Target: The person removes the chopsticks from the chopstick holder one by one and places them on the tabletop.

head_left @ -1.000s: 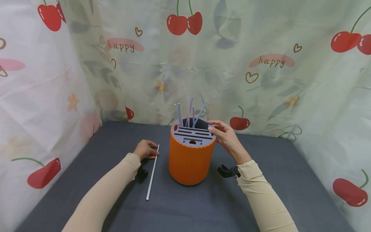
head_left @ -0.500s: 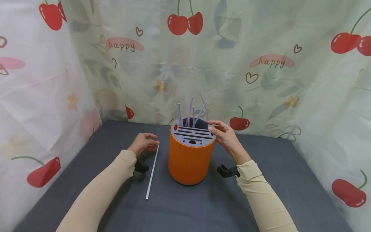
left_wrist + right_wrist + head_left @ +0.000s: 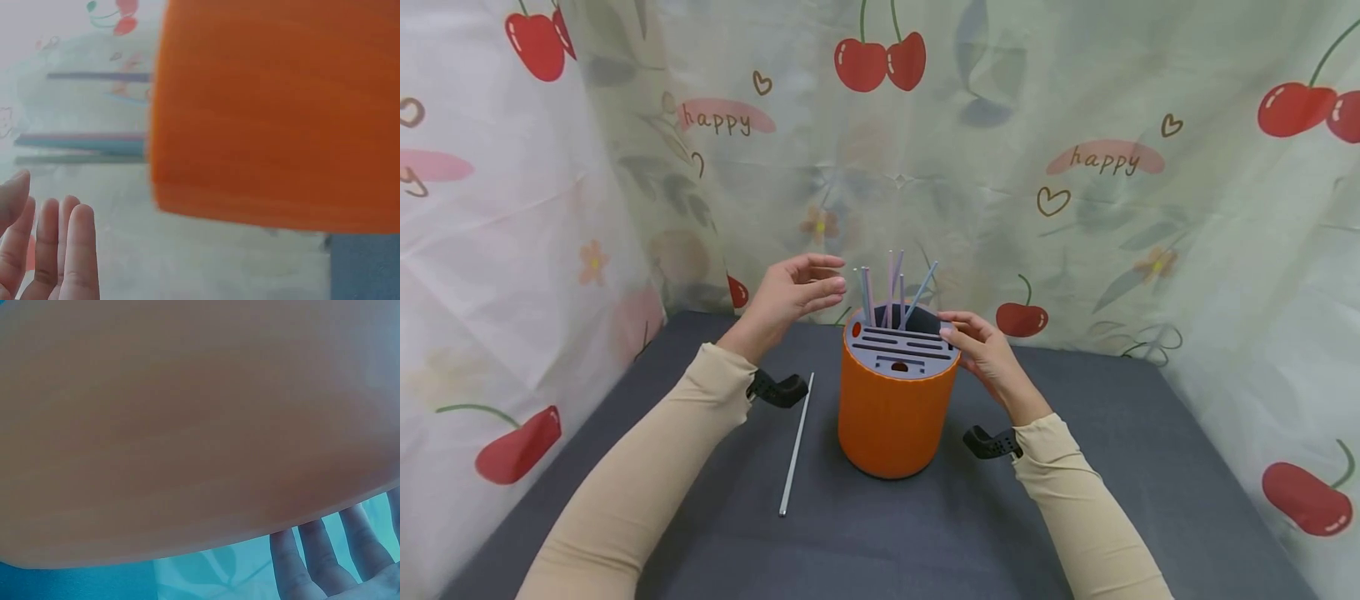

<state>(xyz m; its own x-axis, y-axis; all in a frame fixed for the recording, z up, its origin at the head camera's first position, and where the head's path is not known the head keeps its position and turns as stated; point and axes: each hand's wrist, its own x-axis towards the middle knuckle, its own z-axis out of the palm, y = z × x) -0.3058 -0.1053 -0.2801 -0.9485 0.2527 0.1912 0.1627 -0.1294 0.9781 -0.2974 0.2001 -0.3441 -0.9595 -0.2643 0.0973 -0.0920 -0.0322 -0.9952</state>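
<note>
1. Grey table (image 3: 1120,500), w/ cherry-print curtain (image 3: 1075,167) round the back & sides
2. Orange holder (image 3: 891,417) upright mid-table, grey slotted top; fills most of both wrist views
3. Right hand (image 3: 981,354) against holder's upper right rim, fingers relaxed, gripping nothing
4. Left hand (image 3: 790,296) in the air, fingers straight, empty, just left of the straws (image 3: 887,292) standing in holder's back section
5. Single straw (image 3: 796,446) flat on table, left of holder, apart from both hands
</note>
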